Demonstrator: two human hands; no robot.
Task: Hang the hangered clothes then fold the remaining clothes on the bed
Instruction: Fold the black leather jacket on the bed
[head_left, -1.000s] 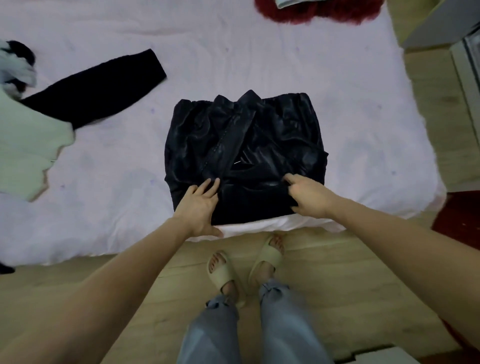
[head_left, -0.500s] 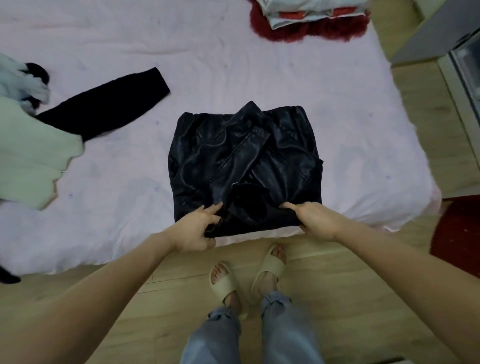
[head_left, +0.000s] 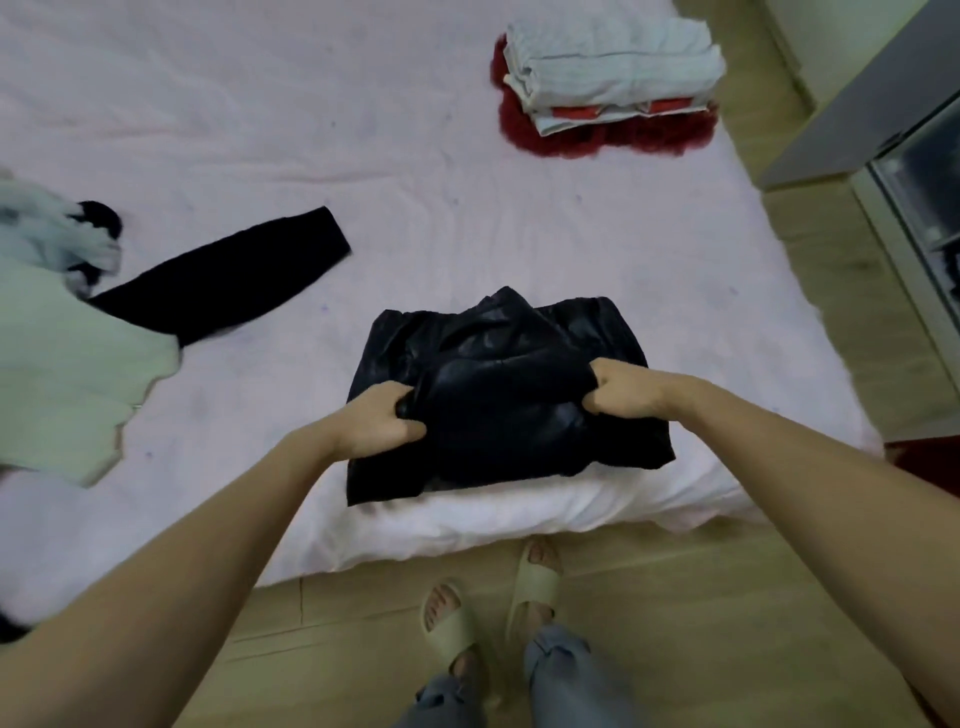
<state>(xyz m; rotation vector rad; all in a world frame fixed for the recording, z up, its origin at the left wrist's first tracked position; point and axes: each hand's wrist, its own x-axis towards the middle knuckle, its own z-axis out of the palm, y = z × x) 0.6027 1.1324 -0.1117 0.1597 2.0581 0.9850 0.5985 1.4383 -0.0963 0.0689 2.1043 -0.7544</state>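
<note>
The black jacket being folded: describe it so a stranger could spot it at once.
On the pale pink bed, look at the near edge, just above the person's sandalled feet. The shiny black jacket lies there as a squarish bundle, with the left hand and right hand gripping its folded-over flap. Unlike the matte black sleeve farther left, it glistens like leather.

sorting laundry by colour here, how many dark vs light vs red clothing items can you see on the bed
Black: 2, the shiny black jacket gripped by the left hand and right hand, and a black sleeved garment.
Pale: 3, a mint top, a grey-white bundle, a folded pale stack.
Red: 1, a fuzzy red garment.
Total: 6
</note>
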